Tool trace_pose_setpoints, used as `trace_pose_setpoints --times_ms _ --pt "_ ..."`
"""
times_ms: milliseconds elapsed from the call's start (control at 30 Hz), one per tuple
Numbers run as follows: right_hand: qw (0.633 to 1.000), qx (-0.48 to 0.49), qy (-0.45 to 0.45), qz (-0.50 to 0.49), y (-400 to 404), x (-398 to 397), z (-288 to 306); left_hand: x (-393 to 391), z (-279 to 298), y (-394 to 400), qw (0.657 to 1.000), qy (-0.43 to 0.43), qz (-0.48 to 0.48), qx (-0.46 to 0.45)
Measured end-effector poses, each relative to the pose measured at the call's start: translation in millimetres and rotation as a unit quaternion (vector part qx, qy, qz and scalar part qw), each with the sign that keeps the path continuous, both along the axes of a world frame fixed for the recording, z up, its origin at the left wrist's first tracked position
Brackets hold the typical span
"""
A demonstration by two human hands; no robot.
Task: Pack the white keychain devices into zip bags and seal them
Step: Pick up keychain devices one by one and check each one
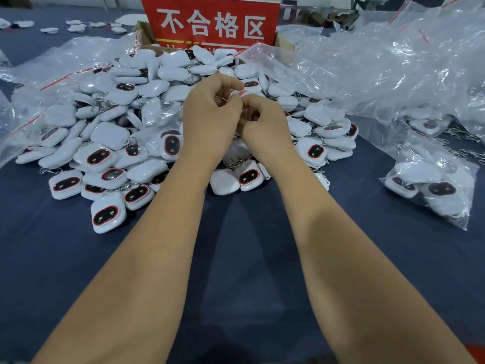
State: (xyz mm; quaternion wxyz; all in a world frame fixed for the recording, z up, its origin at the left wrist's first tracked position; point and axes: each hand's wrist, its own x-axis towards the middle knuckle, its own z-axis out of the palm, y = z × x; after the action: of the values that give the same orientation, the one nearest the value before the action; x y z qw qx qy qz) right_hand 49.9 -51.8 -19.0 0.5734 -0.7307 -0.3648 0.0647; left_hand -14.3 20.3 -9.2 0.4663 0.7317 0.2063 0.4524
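The left hand [210, 111] and right hand [262, 122] met at the middle of the view, fingers curled and pinching the red-striped mouth of a small zip bag [242, 93], which hung mostly hidden behind them over the heap of keychain devices [110, 151]. The film looked thin, limp and slippery, so it was probably best taken by the stiffer zip strip. The devices looked light, hard and smooth; filled bags [433, 185] lay on the bench [249, 245] at three o'clock.
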Motion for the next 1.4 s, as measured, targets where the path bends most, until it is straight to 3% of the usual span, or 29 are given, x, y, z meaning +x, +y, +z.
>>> trace_pose_setpoints --times_ms 133,333,400,500,633,733,867,933,967,1033,1133,1300,1400 --pt "0.998 -0.041 -0.034 0.017 -0.3 -0.2 -0.2 -5.0 -0.5 4.5 1.0 -0.005 0.006 -0.029" --pt "0.999 -0.021 0.014 0.026 13.0 -9.8 15.5 -25.8 12.7 19.3 0.993 -0.013 -0.006 -0.116" --pt "0.998 -0.019 0.015 0.051 27.1 -17.6 28.4 -35.8 28.1 28.7 0.995 -0.037 0.03 -0.093" --pt "0.987 0.054 0.049 0.143 51.5 -34.8 52.1 -52.1 57.0 36.2 0.979 -0.158 0.127 -0.016" --pt "0.928 0.203 0.148 0.274 73.5 -51.6 71.8 -63.8 83.4 35.5 0.948 -0.246 0.18 0.09" --pt "0.944 0.181 0.153 0.231 69.9 -45.2 59.2 -57.0 73.4 32.5 0.966 -0.142 0.188 0.104" --pt "0.99 0.019 0.095 0.099 41.6 -18.8 29.9 -28.6 24.4 17.7 0.993 0.039 0.108 0.003" --pt "0.994 -0.026 0.102 0.033 25.6 -8.0 18.2 -16.5 0.5 12.7 0.991 0.106 0.085 0.01" --pt "0.996 -0.034 0.084 0.006 20.0 -4.1 12.2 -11.2 -7.7 12.1 0.986 0.147 0.078 0.028" --pt "0.995 -0.078 -0.049 -0.043 13.0 -0.6 2.2 -0.8 -15.0 13.9 0.973 0.21 0.072 0.059" --pt "0.965 -0.138 -0.191 -0.117 8.4 3.4 -6.9 7.6 -15.9 15.6 0.97 0.221 0.074 0.064" --pt "0.924 -0.264 -0.247 -0.124 4.3 9.8 -12.9 6.3 -22.5 15.7 0.972 0.202 0.082 0.087" --pt "0.925 -0.248 -0.273 -0.09 6.8 10.9 -14.7 3.8 -25.5 13.8 0.959 0.229 0.082 0.145"
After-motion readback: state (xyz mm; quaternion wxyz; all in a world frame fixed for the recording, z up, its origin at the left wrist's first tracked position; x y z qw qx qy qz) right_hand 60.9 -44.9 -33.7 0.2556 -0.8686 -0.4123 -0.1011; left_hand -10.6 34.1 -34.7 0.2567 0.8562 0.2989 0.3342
